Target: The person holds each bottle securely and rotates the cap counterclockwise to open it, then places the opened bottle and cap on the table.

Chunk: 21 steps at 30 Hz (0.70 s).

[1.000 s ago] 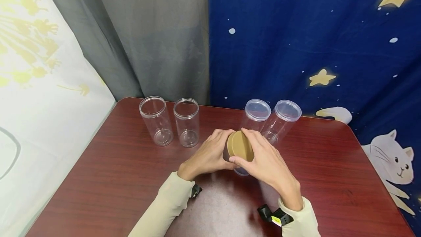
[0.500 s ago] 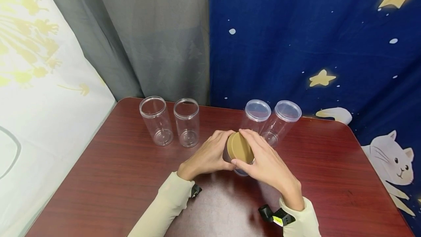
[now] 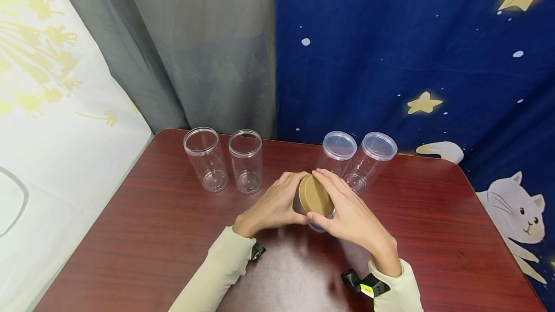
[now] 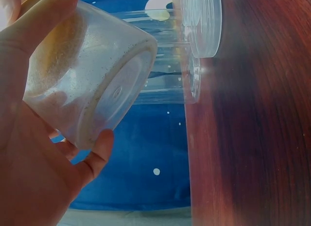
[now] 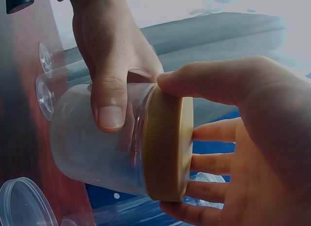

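A squat clear plastic jar (image 5: 97, 133) with a ribbed gold-brown lid (image 3: 316, 195) is held tilted above the table, its base facing away from the lid in the left wrist view. My left hand (image 3: 277, 203) grips the jar's body, thumb on the near side and fingers round the far side. My right hand (image 3: 353, 211) holds the lid by its rim, thumb on one side and fingertips spread along the other. The lid sits on the jar's mouth. Below the jar is a clear round lid-like piece (image 4: 206, 24), mostly hidden by jar and hands in the head view.
Two tall clear jars (image 3: 245, 162) without lids stand at the back left of the dark red table (image 3: 151, 235). At the back right are two tall jars (image 3: 379, 148) with translucent lids, partly behind my right hand. Curtains hang behind the table's far edge.
The fingertips of my right hand have slid a little leftward round the lid's far side, while its thumb has shifted slightly right. My left hand and the jar stay nearly still.
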Tool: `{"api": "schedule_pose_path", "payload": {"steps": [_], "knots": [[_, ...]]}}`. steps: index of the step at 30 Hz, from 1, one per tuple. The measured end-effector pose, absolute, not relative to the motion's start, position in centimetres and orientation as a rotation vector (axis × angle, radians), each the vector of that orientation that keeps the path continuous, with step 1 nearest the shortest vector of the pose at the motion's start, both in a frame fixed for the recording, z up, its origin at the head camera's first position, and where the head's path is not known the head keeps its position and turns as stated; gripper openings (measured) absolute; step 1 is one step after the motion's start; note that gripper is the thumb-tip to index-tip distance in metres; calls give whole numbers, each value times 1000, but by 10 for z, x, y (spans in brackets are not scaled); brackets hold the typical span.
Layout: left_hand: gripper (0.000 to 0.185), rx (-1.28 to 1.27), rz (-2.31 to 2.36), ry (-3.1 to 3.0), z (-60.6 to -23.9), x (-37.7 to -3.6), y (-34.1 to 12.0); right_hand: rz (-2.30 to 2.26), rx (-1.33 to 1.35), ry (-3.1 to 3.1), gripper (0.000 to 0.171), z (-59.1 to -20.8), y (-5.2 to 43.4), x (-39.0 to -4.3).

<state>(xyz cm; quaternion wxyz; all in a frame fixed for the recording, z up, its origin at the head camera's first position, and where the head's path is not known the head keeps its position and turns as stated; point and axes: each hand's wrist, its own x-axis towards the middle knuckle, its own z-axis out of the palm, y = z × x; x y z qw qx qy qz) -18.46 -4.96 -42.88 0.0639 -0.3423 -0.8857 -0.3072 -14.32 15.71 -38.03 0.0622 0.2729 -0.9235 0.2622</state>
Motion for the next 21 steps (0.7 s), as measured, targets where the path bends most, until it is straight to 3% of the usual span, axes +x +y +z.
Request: {"api": "schedule_pose_path", "payload": {"steps": [12, 21], "knots": [[92, -1033, -935, -2687, -430, -185, -50, 820, 886, -2776, 87, -382, 159, -145], [92, -996, -989, -2705, -430, -185, -50, 781, 681, -2749, 84, -379, 155, -144]]}}
